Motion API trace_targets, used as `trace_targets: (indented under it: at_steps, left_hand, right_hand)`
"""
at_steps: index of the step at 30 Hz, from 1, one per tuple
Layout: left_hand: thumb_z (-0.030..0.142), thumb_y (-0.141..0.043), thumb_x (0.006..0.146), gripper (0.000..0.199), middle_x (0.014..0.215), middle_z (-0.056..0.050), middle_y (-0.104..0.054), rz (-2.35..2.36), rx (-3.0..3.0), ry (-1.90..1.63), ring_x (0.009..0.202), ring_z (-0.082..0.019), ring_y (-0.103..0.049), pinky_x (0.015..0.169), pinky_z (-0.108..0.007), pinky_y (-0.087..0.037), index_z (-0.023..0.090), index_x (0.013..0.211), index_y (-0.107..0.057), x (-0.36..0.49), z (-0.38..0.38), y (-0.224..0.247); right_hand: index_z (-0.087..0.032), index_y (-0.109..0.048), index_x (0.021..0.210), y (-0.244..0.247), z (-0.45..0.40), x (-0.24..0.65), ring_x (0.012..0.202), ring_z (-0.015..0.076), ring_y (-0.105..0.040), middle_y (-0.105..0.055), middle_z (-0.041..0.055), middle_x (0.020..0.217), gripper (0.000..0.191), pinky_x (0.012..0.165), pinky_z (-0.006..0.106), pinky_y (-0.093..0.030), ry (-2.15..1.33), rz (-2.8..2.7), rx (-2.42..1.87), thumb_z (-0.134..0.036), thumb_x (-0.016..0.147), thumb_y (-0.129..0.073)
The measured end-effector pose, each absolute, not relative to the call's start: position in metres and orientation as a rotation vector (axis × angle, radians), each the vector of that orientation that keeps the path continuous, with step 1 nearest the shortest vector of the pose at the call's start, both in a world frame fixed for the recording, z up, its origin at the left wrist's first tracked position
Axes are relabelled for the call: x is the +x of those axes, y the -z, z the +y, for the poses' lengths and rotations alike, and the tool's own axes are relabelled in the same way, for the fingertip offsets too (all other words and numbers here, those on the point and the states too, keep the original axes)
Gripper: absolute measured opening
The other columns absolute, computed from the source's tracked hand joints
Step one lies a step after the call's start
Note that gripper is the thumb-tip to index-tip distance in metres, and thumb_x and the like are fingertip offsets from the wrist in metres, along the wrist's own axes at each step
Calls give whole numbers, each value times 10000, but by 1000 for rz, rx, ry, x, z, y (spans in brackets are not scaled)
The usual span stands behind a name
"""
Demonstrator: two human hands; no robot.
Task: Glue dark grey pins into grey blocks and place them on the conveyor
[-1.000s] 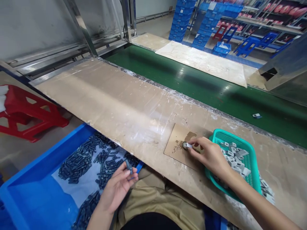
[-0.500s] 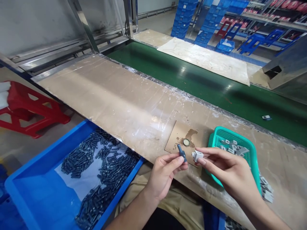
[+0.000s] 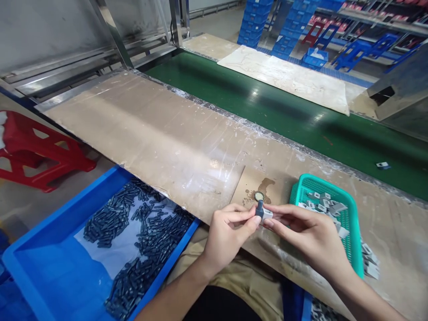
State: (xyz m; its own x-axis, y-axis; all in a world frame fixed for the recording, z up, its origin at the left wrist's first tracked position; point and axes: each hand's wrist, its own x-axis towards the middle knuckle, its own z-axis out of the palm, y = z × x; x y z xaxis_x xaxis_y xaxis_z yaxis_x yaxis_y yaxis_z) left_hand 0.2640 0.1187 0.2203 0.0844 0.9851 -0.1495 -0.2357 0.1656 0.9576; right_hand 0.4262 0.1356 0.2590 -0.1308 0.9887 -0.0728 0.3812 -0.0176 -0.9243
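My left hand pinches a dark blue-grey plastic part with a narrow stem pointing up. A light grey block-shaped plastic part is pinched in my right hand. The two parts touch side by side above the front edge of the bench; whether they are locked together I cannot tell. Just beyond them, a bottle cap holding something pale lies on a wet-stained cardboard square. The fingertips hide the lower ends of both parts.
A green basket of grey parts stands right of my hands, with loose grey parts beside it. At lower left is a blue bin full of dark parts. A joined-looking part lies on the green belt.
My hands have come together, bringing the grey block against the dark part, which were apart before. The small piece on the green belt sits farther right in view.
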Motion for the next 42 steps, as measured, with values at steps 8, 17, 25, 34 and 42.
trace_targets:
  at_steps: [8,17,25,34,42]
  left_hand:
    - [321,-631,833,234,832,-58,-636,1067,1024,-1156,787,-173,-642,762,-314,-556,194,997,-737,269,134,-201]
    - [246,-647,811,292,870,-36,-668,1223,1277,-1323,739,-152,-666,682,-271,-568,239,1100,-691,248,159,-185]
    - [382,-345,937,418,883,-92,-628,2312,890,-1889,666,-171,-609,626,-335,-537,88,1115,-583,135,143,-143]
    - [311,-460,843,465,1428,-280,-392,2446,1315,-839,1378,-439,-235,1108,-635,-94,25,1204,-524,71,117,-24]
    - [302,-403,859,332,1259,-224,-572,2320,1269,-694,1193,-392,-512,1043,-541,-348,115,971,-653,66,96,-22]
  right_hand:
    - [-184,-755,929,-246,149,425,761,257,-736,-764,90,893,284,693,342,-624,-1176,-1499,-1521,-343,694,-762]
    - [-157,-709,1016,-233,253,506,832,268,-722,-758,79,855,335,794,398,-569,-445,-1474,-1887,-309,718,-689]
    - [-293,-632,831,-245,288,591,945,309,-675,-736,51,954,97,876,477,-496,-69,-1401,-2092,-343,779,-567]
    - [-201,-688,745,-225,199,552,599,283,-662,-712,111,659,282,542,349,-437,-74,-2031,-2228,-384,836,-493]
    - [-201,-695,703,-216,204,551,725,269,-696,-743,90,755,116,629,319,-485,-186,-2079,-2297,-187,761,-595]
